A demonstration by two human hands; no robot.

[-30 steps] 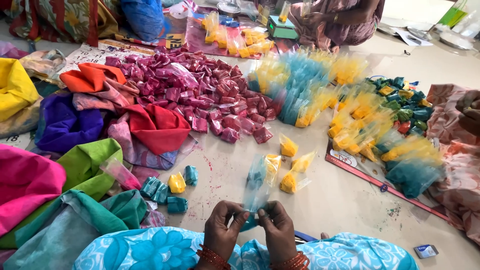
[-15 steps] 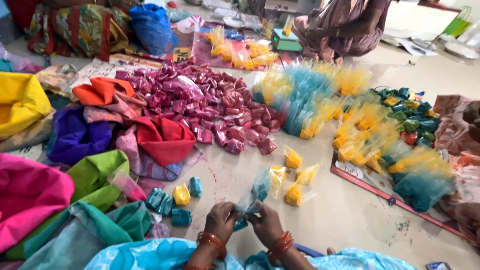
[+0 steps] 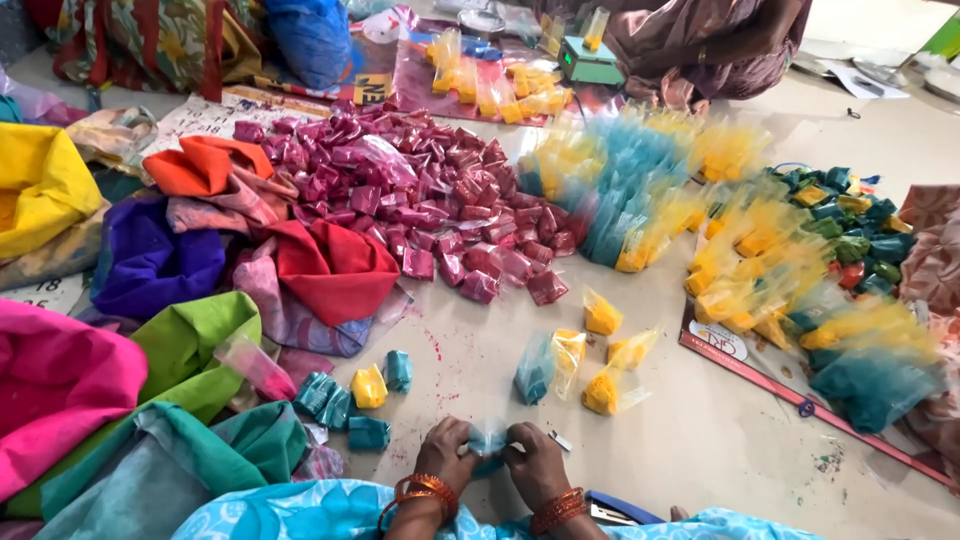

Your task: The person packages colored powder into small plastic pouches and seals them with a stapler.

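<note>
Hands down low in the middle of the shot, both pinched onto the same little blue packet (image 3: 489,440): the left hand (image 3: 447,455) has its grip closed on the packet's left side and the right hand (image 3: 533,462) has its grip closed on the right side, so the packet sits between the fingertips, just above the floor (image 3: 700,440) and close to the person's lap. Orange bangles (image 3: 425,490) on both wrists. Just left of the hands there's a small bunch of folded teal packets (image 3: 340,405) with one yellow packet (image 3: 369,386) in among them. A bit further up the floor lie a few loose bags of yellow powder (image 3: 603,390) and one blue bag (image 3: 534,370). Behind that is a big heap of magenta packets (image 3: 440,210), and to its right a mound of blue and yellow bags (image 3: 640,190). Left side is all bright cloth, pink (image 3: 60,380), green (image 3: 195,345), purple (image 3: 150,262), red (image 3: 335,268). Far right there's a flat board (image 3: 790,395) piled with more yellow and teal bags. Another person in a purple-brown garment (image 3: 700,45) sits at the top edge.
</note>
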